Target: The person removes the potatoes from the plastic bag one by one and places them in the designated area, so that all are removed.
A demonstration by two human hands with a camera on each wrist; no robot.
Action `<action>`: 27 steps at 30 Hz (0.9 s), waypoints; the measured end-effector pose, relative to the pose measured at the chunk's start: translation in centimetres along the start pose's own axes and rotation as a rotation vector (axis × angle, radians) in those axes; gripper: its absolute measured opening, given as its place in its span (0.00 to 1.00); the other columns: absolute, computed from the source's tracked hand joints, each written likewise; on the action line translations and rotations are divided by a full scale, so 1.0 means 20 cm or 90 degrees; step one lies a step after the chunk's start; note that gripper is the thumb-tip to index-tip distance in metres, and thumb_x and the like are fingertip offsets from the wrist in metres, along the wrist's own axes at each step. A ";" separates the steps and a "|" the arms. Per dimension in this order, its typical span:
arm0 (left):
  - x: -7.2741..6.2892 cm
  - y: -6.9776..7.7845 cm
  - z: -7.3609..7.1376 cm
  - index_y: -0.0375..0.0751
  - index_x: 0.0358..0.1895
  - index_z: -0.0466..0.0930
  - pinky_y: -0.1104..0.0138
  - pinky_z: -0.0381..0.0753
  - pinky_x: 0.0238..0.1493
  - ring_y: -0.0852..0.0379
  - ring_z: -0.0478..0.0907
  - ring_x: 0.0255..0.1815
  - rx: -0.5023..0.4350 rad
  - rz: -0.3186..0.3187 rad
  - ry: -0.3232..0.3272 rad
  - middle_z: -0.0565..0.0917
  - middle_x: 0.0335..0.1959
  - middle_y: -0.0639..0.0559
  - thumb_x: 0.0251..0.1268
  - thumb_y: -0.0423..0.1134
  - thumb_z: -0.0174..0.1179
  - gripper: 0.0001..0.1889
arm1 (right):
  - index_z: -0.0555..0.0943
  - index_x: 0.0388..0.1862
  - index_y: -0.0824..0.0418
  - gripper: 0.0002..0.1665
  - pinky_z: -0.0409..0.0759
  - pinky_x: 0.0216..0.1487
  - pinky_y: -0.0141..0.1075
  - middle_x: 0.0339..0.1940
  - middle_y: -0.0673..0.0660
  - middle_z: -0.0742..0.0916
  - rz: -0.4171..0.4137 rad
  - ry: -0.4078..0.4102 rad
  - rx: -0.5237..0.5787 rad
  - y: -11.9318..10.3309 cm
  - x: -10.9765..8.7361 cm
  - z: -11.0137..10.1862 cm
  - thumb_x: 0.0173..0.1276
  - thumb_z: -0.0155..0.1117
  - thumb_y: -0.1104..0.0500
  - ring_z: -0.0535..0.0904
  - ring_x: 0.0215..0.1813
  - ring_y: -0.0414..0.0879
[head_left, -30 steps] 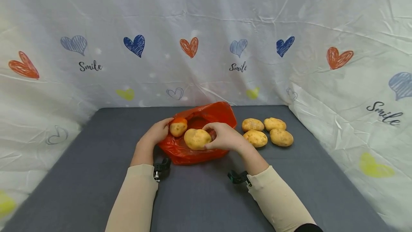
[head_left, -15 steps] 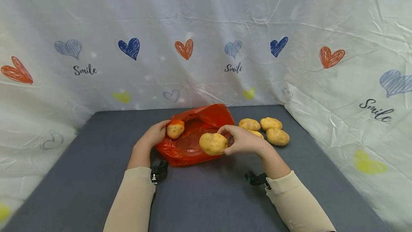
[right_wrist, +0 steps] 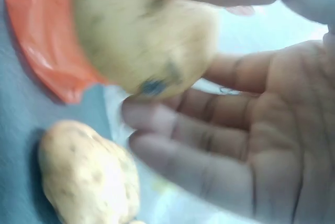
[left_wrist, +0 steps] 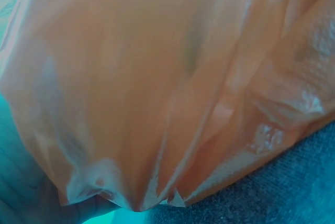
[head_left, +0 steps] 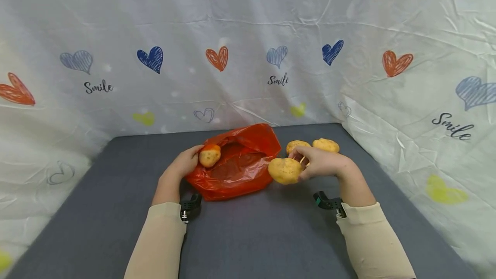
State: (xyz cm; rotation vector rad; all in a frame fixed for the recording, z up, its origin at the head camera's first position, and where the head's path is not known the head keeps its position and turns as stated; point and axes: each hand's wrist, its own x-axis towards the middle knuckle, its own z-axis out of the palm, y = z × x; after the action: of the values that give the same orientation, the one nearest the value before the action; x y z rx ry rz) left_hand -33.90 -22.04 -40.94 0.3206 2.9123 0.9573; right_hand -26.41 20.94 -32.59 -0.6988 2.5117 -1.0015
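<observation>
- The right grip (head_left: pixel 321 162) pinches a potato (head_left: pixel 284 171) at its 3 o'clock end, thumb and fingertips on opposite sides.
- The left grip (head_left: pixel 185 161) touches the red bag (head_left: pixel 240 186) at about its 10 o'clock edge; most of its fingers are hidden, so I cannot tell whether it pinches the film.
- The held potato is just beside the bag, at about 4 o'clock from its mouth, above the desk (head_left: pixel 248 236). Another potato (head_left: pixel 209 156) sits at the mouth's 9 o'clock side, its top under film.
- Two loose potatoes show clearly, at 2 o'clock (head_left: pixel 326 144) and 1 o'clock (head_left: pixel 297 146) from the held one.
- I would expect a firm, fairly weighty potato, with smooth skin that could slip from an end hold; spanning its middle should be surer. The bag looks light, limp and slick.
- The right wrist view shows a dark blemish (right_wrist: pixel 153 87) that the head view does not. The left wrist view is mostly bag film.
</observation>
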 end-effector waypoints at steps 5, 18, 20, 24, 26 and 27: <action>-0.01 0.00 -0.01 0.36 0.79 0.60 0.40 0.55 0.76 0.33 0.59 0.77 0.002 0.007 0.002 0.63 0.77 0.32 0.83 0.35 0.40 0.26 | 0.76 0.56 0.64 0.32 0.79 0.47 0.41 0.50 0.60 0.79 0.067 -0.016 -0.043 0.03 -0.05 -0.05 0.51 0.75 0.66 0.77 0.50 0.54; 0.00 -0.01 -0.01 0.36 0.79 0.60 0.41 0.55 0.76 0.33 0.59 0.77 0.011 0.013 0.003 0.64 0.77 0.32 0.83 0.34 0.39 0.26 | 0.75 0.58 0.62 0.35 0.74 0.52 0.46 0.53 0.61 0.76 0.199 -0.042 -0.085 0.14 -0.05 -0.11 0.50 0.76 0.64 0.71 0.53 0.56; -0.01 0.00 -0.01 0.36 0.80 0.60 0.41 0.55 0.76 0.33 0.59 0.77 0.011 0.011 0.002 0.64 0.77 0.32 0.83 0.34 0.39 0.26 | 0.75 0.57 0.62 0.34 0.74 0.52 0.46 0.53 0.61 0.76 0.211 -0.053 -0.079 0.15 -0.05 -0.11 0.50 0.77 0.64 0.71 0.53 0.55; -0.01 0.00 -0.01 0.35 0.80 0.59 0.40 0.56 0.76 0.32 0.58 0.77 0.012 0.015 -0.003 0.63 0.77 0.31 0.83 0.35 0.39 0.26 | 0.77 0.56 0.61 0.33 0.75 0.51 0.47 0.50 0.59 0.79 0.226 -0.071 -0.083 0.17 -0.04 -0.09 0.48 0.75 0.67 0.72 0.49 0.53; -0.01 0.00 -0.01 0.34 0.79 0.59 0.40 0.56 0.76 0.31 0.57 0.77 0.012 0.018 -0.006 0.63 0.77 0.30 0.83 0.34 0.39 0.26 | 0.77 0.56 0.60 0.33 0.75 0.51 0.47 0.49 0.58 0.80 0.233 -0.072 -0.083 0.18 -0.04 -0.08 0.48 0.73 0.69 0.73 0.48 0.53; 0.00 0.00 -0.01 0.34 0.80 0.59 0.40 0.56 0.76 0.31 0.57 0.77 0.011 0.018 -0.007 0.62 0.77 0.30 0.83 0.34 0.39 0.26 | 0.77 0.56 0.60 0.33 0.75 0.51 0.47 0.49 0.58 0.81 0.235 -0.072 -0.086 0.18 -0.04 -0.08 0.47 0.72 0.69 0.74 0.47 0.52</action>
State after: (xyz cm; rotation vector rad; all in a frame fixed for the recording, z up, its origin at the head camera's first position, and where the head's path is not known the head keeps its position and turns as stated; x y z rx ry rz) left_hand -33.85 -22.22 -40.72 0.3671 2.9152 0.9305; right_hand -27.63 24.48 -33.94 -0.2978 2.4991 -0.6503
